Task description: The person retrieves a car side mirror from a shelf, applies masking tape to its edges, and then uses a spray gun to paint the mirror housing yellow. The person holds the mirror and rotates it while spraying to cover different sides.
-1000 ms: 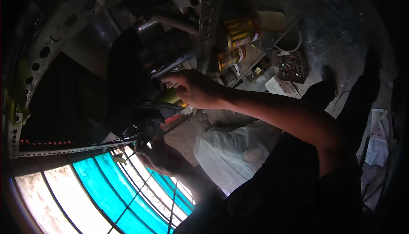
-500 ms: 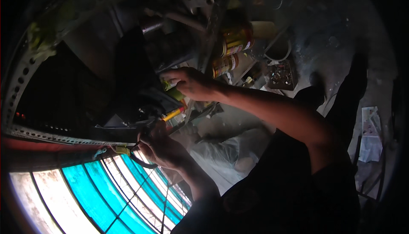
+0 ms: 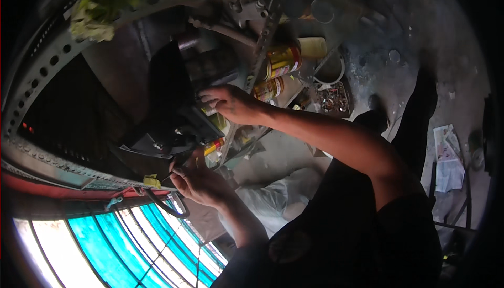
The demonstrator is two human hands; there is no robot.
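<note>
A black angular part (image 3: pixel 169 86), with a tall pointed upper end and a wider lower end carrying small shiny fittings, lies in front of me over the dark framework. My right hand (image 3: pixel 234 104) reaches in from the right with bent fingers, its fingertips at the part's right edge. Low on the part, my left hand (image 3: pixel 195 182) has its fingers curled at the bottom edge, palm partly hidden in shade. Between my hands, a yellow and red tube-shaped thing (image 3: pixel 213 147) shows beyond the part. How firmly each hand grips is hard to see in the dimness.
A perforated metal frame (image 3: pixel 46 68) curves around the left, with a yellow-green cloth (image 3: pixel 93 19) on it. Yellow cans (image 3: pixel 283 60) and a tray of small metal pieces (image 3: pixel 334 99) stand beyond my right arm. A clear plastic bag (image 3: pixel 273 196) and paper (image 3: pixel 449 157) lie lower.
The view has shifted and brightened, showing more of the frame and cloth at upper left. The black part's lower end and fittings show more clearly; both hands stay at its edges.
</note>
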